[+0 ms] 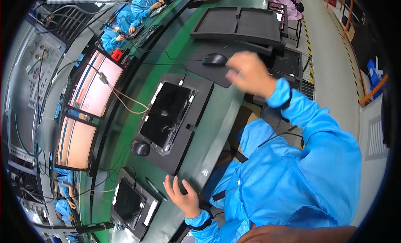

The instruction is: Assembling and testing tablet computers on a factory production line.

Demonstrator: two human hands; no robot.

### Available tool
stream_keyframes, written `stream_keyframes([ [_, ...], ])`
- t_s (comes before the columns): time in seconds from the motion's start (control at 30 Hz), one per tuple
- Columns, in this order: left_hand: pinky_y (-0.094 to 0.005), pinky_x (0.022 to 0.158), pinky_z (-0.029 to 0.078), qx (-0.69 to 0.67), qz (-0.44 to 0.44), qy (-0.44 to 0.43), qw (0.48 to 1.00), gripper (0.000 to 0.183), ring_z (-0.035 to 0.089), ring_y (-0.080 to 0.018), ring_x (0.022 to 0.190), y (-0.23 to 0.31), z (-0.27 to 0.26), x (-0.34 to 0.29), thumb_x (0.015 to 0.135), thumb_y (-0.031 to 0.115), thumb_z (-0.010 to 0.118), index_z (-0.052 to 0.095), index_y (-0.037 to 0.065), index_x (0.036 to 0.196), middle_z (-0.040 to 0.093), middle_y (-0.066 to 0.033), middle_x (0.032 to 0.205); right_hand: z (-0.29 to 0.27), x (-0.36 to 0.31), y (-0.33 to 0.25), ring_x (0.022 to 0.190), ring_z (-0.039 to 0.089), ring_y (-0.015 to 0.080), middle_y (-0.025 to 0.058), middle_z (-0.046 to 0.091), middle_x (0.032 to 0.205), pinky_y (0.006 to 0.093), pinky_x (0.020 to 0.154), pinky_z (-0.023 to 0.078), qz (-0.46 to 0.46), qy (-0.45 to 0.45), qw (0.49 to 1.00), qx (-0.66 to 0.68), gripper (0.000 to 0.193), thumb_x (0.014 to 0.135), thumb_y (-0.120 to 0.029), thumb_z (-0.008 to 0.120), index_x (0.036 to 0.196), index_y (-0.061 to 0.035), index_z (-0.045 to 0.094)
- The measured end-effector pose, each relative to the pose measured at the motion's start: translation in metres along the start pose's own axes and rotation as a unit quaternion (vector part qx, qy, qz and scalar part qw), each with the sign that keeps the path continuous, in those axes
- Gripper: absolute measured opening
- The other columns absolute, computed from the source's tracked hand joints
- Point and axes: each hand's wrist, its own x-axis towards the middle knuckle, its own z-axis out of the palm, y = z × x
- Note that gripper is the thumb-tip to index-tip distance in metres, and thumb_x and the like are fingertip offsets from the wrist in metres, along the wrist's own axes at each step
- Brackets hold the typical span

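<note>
1. A long green workbench (219, 132) slants from the bottom left to the top of the frame.
2. A black board (196, 111) lies on it at the centre of the frame.
3. A large black tray (217, 26), divided inside, sits at the upper centre.
4. Two lit monitors, an upper one (96, 84) and a lower one (75, 143), stand at the left.
5. A flat dark panel (167, 113) rests on the black board, mid-frame, with clear film at its edges and a cable reaching its left side.
6. A smaller dark panel (128, 201) lies at the lower left on a second board (155, 203).
7. The right hand (249, 75), upper right of centre and blurred, has its fingers loosely bent and apart from the thumb, with nothing seen in its grasp.
8. The left hand (184, 199), at the lower centre, is wide and bare, fingers spread, near the black board's lower corner.
9. A black mouse (214, 59) lies just beside the right hand on a dark mat (204, 74); I cannot tell whether the fingertips touch it.
10. A second mouse (140, 148) sits by the panel's lower-left corner.
11. A dark pen (155, 188) lies left of the left hand.
</note>
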Motion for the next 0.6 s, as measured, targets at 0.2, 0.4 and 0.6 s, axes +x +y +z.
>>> stream_keyframes([
  [0.2, -0.0495, 0.106, 0.044, -0.032, -0.065, 0.032, 0.997, 0.023, 0.057, -0.0403, 0.125, -0.001, -0.004, -0.003, 0.089, 0.002, 0.068, 0.069, -0.001, 0.112, 0.060, -0.0204, 0.136, -0.015, -0.034, 0.210, 0.129, 0.057, 0.0315, 0.0105, 0.067, 0.129, 0.0555, 0.104, 0.040, 0.159, -0.194, 0.920, -0.300, 0.043, 0.092, -0.043, 0.067, 0.123, -0.0128, 0.070],
  [0.4, -0.0435, 0.111, 0.040, -0.411, -0.233, 0.054, 0.880, 0.027, 0.055, -0.0332, 0.130, 0.062, -0.077, -0.018, 0.091, 0.002, 0.064, 0.068, -0.003, 0.117, 0.060, -0.0207, 0.135, -0.057, -0.023, 0.152, 0.102, 0.069, 0.0348, 0.0174, 0.074, 0.108, 0.0389, 0.089, 0.052, 0.121, 0.035, 0.983, -0.133, 0.028, 0.096, -0.025, 0.071, 0.113, -0.0034, 0.074],
  [0.6, -0.0502, 0.113, 0.040, -0.367, -0.240, 0.154, 0.885, 0.044, 0.055, -0.0386, 0.130, 0.057, -0.157, -0.086, 0.100, 0.029, 0.057, 0.062, -0.007, 0.126, 0.056, -0.0242, 0.139, -0.029, -0.092, -0.040, 0.114, 0.065, 0.0336, 0.0177, 0.069, 0.121, 0.0508, 0.105, 0.046, -0.015, 0.108, 0.990, 0.088, 0.026, 0.097, -0.010, 0.065, 0.120, 0.0036, 0.067],
])
